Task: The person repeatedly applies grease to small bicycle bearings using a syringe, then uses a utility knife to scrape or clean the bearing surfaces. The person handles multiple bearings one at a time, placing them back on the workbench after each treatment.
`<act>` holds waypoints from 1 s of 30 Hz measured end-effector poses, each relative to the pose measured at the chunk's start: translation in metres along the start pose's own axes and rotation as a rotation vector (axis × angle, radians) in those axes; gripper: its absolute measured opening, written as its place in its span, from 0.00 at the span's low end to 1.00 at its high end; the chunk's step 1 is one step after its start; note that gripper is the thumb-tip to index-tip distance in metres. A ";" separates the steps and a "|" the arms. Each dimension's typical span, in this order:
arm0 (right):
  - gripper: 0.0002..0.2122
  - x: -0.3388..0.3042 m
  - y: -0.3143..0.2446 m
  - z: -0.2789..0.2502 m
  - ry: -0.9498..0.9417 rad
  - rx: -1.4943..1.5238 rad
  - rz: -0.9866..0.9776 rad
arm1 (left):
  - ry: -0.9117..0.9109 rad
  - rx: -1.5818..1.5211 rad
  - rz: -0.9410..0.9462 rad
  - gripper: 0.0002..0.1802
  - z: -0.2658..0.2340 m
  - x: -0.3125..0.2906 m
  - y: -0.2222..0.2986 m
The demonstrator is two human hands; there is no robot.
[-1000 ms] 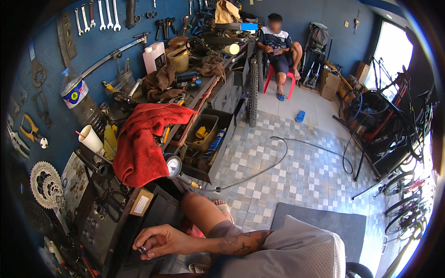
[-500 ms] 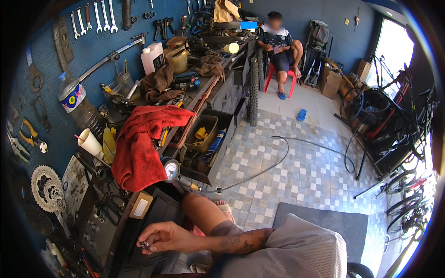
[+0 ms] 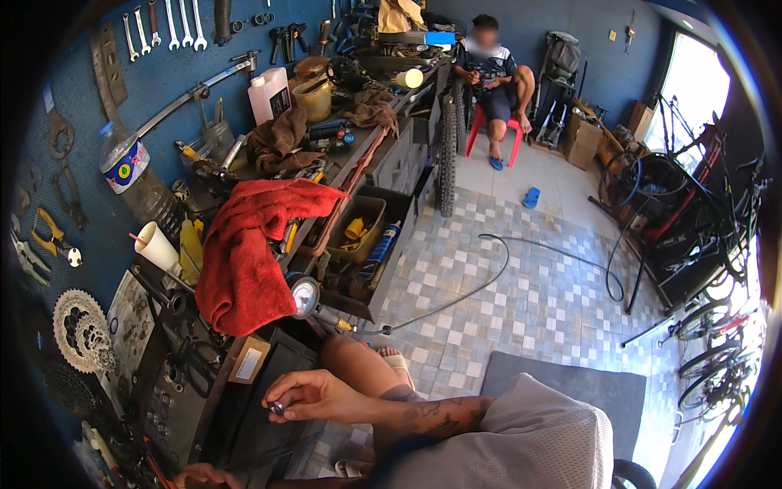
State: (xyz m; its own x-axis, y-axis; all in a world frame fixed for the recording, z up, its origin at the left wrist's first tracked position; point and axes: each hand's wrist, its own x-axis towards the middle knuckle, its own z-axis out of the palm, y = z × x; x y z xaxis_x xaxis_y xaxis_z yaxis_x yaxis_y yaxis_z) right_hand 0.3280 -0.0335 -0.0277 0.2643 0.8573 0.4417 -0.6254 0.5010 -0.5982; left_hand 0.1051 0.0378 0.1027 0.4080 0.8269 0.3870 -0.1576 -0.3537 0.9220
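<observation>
My right hand [image 3: 314,398] hovers over the dark front of the workbench, its tattooed forearm reaching in from the right. Thumb and fingers pinch a small shiny round metal part [image 3: 278,407]; its exact kind is too small to make out. Only a portion of my left hand [image 3: 208,477] shows at the bottom edge, close to a red-handled tool [image 3: 155,456] on the bench, and its fingers are mostly cut off. Between the hands and the red cloth [image 3: 252,253] lies a small cardboard box [image 3: 248,360] with a white label.
An air gauge [image 3: 305,295] with a long hose [image 3: 481,297] hangs by an open drawer [image 3: 358,306]. Bike cassettes [image 3: 81,330], a cup [image 3: 157,247] and tools crowd the bench. Another person [image 3: 489,73] sits on a red stool. Bicycles [image 3: 709,236] line the right side.
My right hand has moved slightly right and up with the small metal part still pinched. My left hand has come into view at the bottom edge.
</observation>
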 end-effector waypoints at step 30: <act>0.18 -0.013 0.026 0.016 -0.003 0.081 0.093 | 0.405 -0.570 0.163 0.32 0.003 0.029 0.032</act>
State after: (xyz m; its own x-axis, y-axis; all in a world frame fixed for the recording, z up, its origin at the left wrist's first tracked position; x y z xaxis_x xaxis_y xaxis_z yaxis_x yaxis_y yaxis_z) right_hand 0.2963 -0.0337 -0.0380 0.2004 0.8993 0.3887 -0.7047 0.4079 -0.5805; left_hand 0.1146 0.0493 0.1438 -0.0097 0.9193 0.3934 -0.6784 -0.2951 0.6729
